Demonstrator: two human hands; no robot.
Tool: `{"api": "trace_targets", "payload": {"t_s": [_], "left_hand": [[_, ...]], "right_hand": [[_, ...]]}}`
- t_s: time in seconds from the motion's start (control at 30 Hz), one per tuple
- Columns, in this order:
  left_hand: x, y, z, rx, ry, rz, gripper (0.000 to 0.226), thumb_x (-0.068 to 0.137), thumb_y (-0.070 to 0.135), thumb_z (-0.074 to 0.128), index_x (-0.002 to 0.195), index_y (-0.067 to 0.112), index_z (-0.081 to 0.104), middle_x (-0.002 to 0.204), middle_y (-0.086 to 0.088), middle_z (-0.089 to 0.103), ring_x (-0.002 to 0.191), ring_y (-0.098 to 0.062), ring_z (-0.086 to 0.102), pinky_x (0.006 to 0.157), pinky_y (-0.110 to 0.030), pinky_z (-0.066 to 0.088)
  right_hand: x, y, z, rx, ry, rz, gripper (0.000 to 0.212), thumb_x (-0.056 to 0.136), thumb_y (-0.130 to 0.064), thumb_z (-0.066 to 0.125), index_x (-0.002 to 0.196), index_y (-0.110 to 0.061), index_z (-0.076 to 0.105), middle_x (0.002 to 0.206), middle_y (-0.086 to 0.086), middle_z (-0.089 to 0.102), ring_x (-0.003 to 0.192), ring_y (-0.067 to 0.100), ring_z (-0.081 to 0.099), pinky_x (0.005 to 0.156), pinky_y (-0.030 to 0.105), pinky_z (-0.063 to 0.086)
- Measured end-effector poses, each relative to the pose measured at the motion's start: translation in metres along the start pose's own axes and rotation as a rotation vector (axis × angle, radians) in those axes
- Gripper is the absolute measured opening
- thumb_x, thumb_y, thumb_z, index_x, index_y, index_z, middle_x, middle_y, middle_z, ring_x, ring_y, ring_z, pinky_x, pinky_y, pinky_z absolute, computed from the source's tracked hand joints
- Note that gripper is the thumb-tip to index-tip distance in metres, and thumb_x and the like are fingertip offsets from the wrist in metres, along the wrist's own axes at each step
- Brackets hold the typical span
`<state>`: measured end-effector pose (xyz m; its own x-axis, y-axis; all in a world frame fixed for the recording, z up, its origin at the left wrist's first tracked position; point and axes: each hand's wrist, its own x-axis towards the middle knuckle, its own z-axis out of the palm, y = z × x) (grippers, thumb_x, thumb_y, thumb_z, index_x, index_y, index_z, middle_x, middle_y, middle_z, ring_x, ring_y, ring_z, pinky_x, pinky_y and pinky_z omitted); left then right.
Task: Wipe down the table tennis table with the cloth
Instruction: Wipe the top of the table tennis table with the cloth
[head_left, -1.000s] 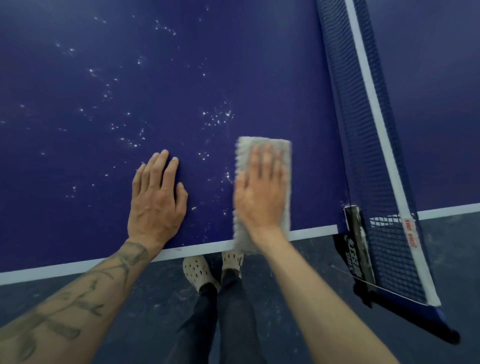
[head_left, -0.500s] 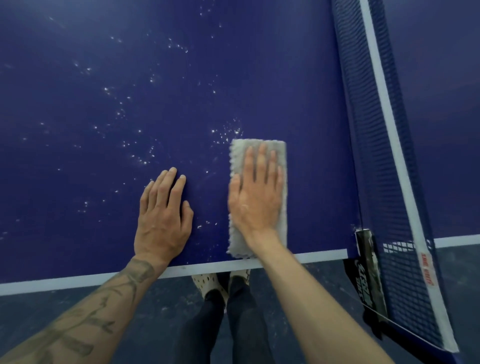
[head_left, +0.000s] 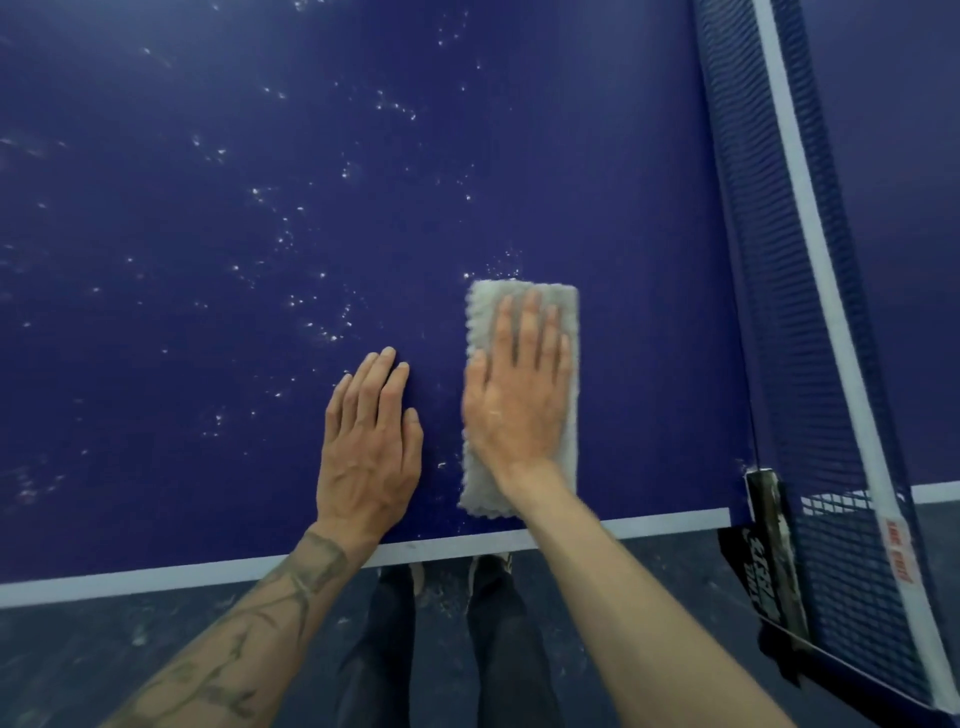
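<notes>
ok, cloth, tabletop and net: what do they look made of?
Cloth: probably microfibre or terry; grey, fluffy pile, fuzzy scalloped edge.
Tabletop: seemingly painted board; flat matte dark blue with a white edge line and pale specks on it.
Net: woven blue mesh, likely synthetic, with a white band along the top.

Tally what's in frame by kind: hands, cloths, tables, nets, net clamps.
Hands: 2 (left hand, right hand)
Grey cloth: 1
Table tennis table: 1
Net: 1
Net clamp: 1
Total: 6
</notes>
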<state>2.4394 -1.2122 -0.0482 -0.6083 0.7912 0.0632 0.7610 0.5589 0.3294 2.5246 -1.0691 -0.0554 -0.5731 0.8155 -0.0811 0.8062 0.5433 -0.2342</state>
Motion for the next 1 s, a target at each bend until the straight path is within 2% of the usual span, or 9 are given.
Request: {"api": "trace_targets", "payload": {"t_s": [0.1,0.17,0.27,0.4,0.53,0.63,0.77,0.87,1.0], "left_hand": [[0.009,-0.014,-0.011,-0.071,0.038,-0.008,0.048,0.106,0.018,0.041,0.152,0.002,0.046,0.159,-0.016,0.045,0.148,-0.031,0.042,0.126,-0.049,0.029],[0.024,-0.033,-0.021,-0.036,0.051,-0.005,0.048,0.106,0.017,0.044,0.151,0.002,0.046,0.160,-0.017,0.043,0.147,-0.034,0.042,0.126,-0.049,0.028],[0.054,-0.060,-0.028,0.032,0.018,0.009,0.049,0.107,0.020,0.043,0.152,0.000,0.045,0.162,-0.020,0.039,0.149,-0.038,0.038,0.126,-0.053,0.027],[0.070,-0.079,-0.024,0.072,-0.037,0.079,0.052,0.109,0.024,0.039,0.155,0.001,0.041,0.165,-0.020,0.034,0.153,-0.037,0.032,0.129,-0.053,0.022],[0.068,-0.083,-0.020,0.063,-0.021,0.079,0.052,0.108,0.025,0.039,0.156,0.003,0.039,0.166,-0.018,0.033,0.155,-0.035,0.030,0.130,-0.051,0.019],[0.069,-0.083,-0.022,0.060,-0.023,0.081,0.054,0.107,0.026,0.040,0.156,0.004,0.040,0.166,-0.017,0.033,0.155,-0.034,0.030,0.130,-0.051,0.019],[0.069,-0.083,-0.023,0.069,-0.042,0.077,0.054,0.107,0.027,0.040,0.156,0.004,0.040,0.166,-0.017,0.032,0.156,-0.033,0.028,0.130,-0.052,0.019],[0.069,-0.083,-0.023,0.069,-0.045,0.079,0.054,0.107,0.027,0.040,0.156,0.004,0.040,0.166,-0.017,0.033,0.156,-0.033,0.029,0.130,-0.052,0.020],[0.069,-0.084,-0.023,0.072,-0.031,0.081,0.055,0.106,0.026,0.041,0.157,0.005,0.039,0.166,-0.016,0.033,0.156,-0.033,0.030,0.130,-0.050,0.019]], "right_hand": [[-0.042,-0.020,0.009,0.013,-0.047,-0.233,0.067,0.112,-0.037,0.030,0.171,-0.014,0.008,0.179,0.009,0.000,0.166,0.026,-0.001,0.133,0.050,0.014],[-0.061,-0.001,0.001,-0.006,-0.076,-0.256,0.066,0.112,-0.038,0.029,0.171,-0.016,0.008,0.180,0.006,-0.001,0.166,0.025,0.000,0.133,0.050,0.017],[-0.045,0.029,-0.013,-0.064,-0.067,-0.082,0.068,0.112,-0.038,0.024,0.171,-0.016,0.000,0.179,0.006,-0.008,0.166,0.025,-0.005,0.133,0.053,0.016],[0.016,-0.008,-0.003,-0.044,0.018,0.136,0.067,0.112,-0.041,0.019,0.171,-0.015,-0.001,0.179,0.008,-0.008,0.165,0.026,-0.008,0.133,0.051,0.008],[-0.008,-0.066,0.019,-0.023,0.005,-0.102,0.066,0.113,-0.039,0.027,0.171,-0.015,0.007,0.179,0.009,0.000,0.166,0.027,-0.001,0.133,0.050,0.011],[-0.023,-0.041,0.011,-0.032,-0.054,-0.230,0.065,0.113,-0.039,0.029,0.171,-0.017,0.008,0.180,0.005,-0.001,0.166,0.025,-0.001,0.134,0.049,0.011],[0.028,-0.001,-0.012,-0.096,-0.062,0.050,0.065,0.114,-0.039,0.021,0.171,-0.016,-0.001,0.179,0.006,-0.008,0.166,0.024,-0.007,0.134,0.049,0.007],[0.066,-0.027,-0.010,-0.055,-0.006,0.214,0.066,0.114,-0.041,0.018,0.171,-0.016,-0.003,0.179,0.008,-0.008,0.165,0.027,-0.008,0.133,0.050,0.004],[0.038,-0.085,0.011,-0.016,-0.032,-0.106,0.066,0.113,-0.039,0.023,0.171,-0.015,0.004,0.179,0.009,-0.003,0.166,0.027,-0.005,0.134,0.050,0.009]]}}
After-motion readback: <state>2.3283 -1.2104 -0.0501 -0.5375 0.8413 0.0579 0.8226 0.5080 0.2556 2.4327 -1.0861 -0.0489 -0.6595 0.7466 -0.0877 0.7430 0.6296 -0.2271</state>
